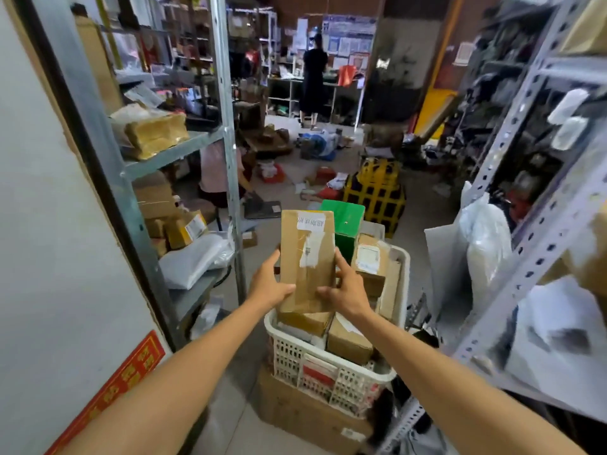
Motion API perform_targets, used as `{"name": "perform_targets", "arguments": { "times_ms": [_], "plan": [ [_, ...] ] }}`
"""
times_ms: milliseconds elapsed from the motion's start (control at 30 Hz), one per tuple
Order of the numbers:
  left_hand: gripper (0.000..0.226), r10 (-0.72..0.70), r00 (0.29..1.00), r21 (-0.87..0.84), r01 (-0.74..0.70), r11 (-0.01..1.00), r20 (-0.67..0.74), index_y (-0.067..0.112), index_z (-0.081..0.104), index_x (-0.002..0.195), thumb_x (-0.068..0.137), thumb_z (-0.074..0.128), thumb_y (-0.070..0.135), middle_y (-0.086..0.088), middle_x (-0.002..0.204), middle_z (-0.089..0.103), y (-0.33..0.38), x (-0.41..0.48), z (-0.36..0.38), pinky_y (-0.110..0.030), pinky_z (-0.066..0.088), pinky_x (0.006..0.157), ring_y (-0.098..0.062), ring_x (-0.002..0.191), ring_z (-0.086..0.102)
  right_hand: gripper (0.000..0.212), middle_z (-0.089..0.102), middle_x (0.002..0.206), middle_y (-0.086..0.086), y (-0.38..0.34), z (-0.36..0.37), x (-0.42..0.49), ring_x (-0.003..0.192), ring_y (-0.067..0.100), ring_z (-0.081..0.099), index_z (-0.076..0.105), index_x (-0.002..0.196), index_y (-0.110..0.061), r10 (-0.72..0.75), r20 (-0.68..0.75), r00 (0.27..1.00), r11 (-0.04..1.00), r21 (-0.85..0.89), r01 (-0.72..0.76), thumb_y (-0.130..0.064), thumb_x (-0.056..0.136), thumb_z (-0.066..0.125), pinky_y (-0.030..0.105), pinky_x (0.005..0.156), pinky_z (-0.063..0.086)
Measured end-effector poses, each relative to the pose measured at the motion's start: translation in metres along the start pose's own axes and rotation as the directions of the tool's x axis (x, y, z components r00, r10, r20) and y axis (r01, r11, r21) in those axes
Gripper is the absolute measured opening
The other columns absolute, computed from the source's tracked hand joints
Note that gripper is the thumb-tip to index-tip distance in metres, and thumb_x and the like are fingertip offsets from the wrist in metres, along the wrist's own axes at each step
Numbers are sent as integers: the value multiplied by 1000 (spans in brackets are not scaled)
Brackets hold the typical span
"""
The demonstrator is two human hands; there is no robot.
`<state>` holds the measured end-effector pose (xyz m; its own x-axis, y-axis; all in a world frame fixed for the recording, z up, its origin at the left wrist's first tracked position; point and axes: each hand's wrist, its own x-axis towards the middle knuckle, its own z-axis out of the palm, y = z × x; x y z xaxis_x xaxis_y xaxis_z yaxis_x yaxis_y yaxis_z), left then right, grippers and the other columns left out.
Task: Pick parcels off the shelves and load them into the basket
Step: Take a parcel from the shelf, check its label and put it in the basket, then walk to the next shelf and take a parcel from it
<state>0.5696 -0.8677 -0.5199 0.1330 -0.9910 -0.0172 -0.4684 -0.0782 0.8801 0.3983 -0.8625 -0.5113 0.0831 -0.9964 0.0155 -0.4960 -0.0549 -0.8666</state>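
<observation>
Left grip and right grip were curled round a brown parcel, centre frame. It was held over the white basket.

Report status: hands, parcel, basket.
Left hand, right hand both grip the brown parcel, upright over the white basket. Basket crowded with boxes; green box just behind.
</observation>
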Motion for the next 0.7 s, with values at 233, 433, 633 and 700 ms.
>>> {"name": "perform_targets", "arguments": {
  "times_ms": [233, 433, 633, 700],
  "plan": [
    [89, 48, 989, 24, -51, 998, 138, 22, 29, 149, 75, 75, 3, -2, 138, 51, -6, 53, 9, -22, 41, 88, -13, 115, 50, 92, 53, 139, 3, 8, 10, 28, 124, 24, 52, 26, 152, -26, 113, -127, 986, 992, 63, -105, 0, 77, 74, 50, 100, 48],
    [82, 40, 980, 38, -48, 998, 193, 23, 33, 146, 77, 73, 3, -5, 131, 55, -4, 120, 21, -30, 46, 87, -18, 114, 53, 86, 51, 138, 1, 23, 12, 90, 125, 20, 50, 30, 149, -25, 127, -152, 980, 990, 84, -115, -1, 79, 72, 42, 102, 48],
    [59, -16, 981, 83, 0, 997, 196, 34, 39, 113, 69, 74, 14, -6, 114, 59, 6, 220, 32, -49, 56, 80, -27, 104, 59, 71, 52, 134, 0, 31, 3, 183, 121, 19, 53, 34, 142, -23, 110, -170, 979, 990, 105, -93, -4, 83, 69, 27, 81, 56],
    [61, -33, 978, 90, 15, 996, 206, 33, 41, 118, 69, 74, 16, -7, 116, 59, 15, 252, 39, -50, 56, 80, -29, 102, 60, 69, 54, 130, 0, 34, -3, 209, 116, 19, 56, 35, 142, -21, 118, -206, 971, 990, 96, -100, -5, 83, 68, 17, 70, 54]
  ]
}}
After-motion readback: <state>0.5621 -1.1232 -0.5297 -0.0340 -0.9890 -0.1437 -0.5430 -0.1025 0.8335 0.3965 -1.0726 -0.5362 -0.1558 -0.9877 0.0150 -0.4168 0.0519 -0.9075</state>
